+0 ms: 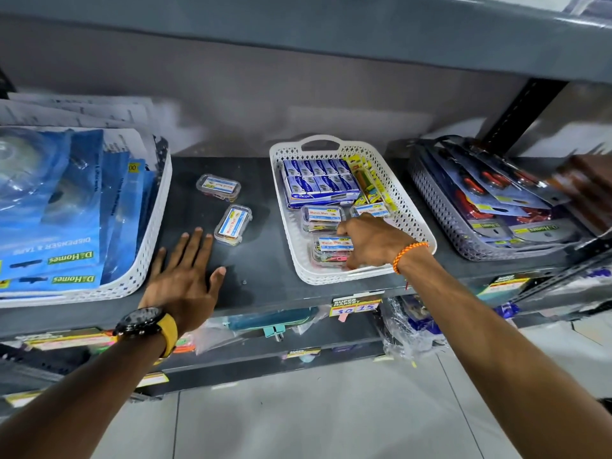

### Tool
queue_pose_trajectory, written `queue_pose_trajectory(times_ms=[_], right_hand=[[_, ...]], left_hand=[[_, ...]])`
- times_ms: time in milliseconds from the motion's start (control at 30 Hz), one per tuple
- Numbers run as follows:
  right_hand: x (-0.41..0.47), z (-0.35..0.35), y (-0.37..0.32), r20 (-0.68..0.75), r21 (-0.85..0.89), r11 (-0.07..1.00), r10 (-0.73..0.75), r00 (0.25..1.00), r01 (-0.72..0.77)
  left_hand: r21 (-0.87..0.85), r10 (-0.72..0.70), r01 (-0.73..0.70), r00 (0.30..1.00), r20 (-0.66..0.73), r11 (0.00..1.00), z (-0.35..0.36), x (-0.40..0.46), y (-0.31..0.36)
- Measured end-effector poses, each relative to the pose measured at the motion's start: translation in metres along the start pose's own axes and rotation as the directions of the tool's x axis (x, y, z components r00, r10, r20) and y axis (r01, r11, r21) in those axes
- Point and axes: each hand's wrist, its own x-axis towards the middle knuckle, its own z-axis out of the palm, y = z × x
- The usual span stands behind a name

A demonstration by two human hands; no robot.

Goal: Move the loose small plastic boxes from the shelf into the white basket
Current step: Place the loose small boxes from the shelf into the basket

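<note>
Two loose small clear plastic boxes with blue-and-white labels lie on the dark shelf (265, 260): one farther back (218, 187), one nearer (232, 224). My left hand (185, 276) rests flat on the shelf, fingers spread, just below and left of the nearer box, holding nothing. The white basket (410, 223) stands at the middle of the shelf. Inside it lie small plastic boxes (320, 217) of the same kind, and my right hand (371, 240) has its fingers closed on the front box (332, 248), which rests on the basket floor.
Blue staple cartons (318, 180) and yellow packs (367, 183) fill the basket's back. A white tray of blue tape-dispenser packs (66, 210) stands at the left, a grey basket of carded items (496, 207) at the right. An upper shelf (298, 34) hangs overhead.
</note>
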Motion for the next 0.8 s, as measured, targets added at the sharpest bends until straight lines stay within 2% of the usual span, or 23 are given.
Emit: queue_pose_trajectory(times_ms=[433,800], right_hand=[[0.0069,0.0028,-0.0005,-0.044,-0.030,0.999,-0.044,0.998,0.043],[-0.0015,-0.0001,-0.0039,-0.023,-0.031,1.000,-0.005,1.000,0.005]], left_hand=[[0.008,0.002,-0.002,1.000,0.000,1.000,0.0006,-0.0002,-0.0005],[-0.017,0.003,-0.004,1.000,-0.017,1.000,0.0000,-0.0013,-0.0004]])
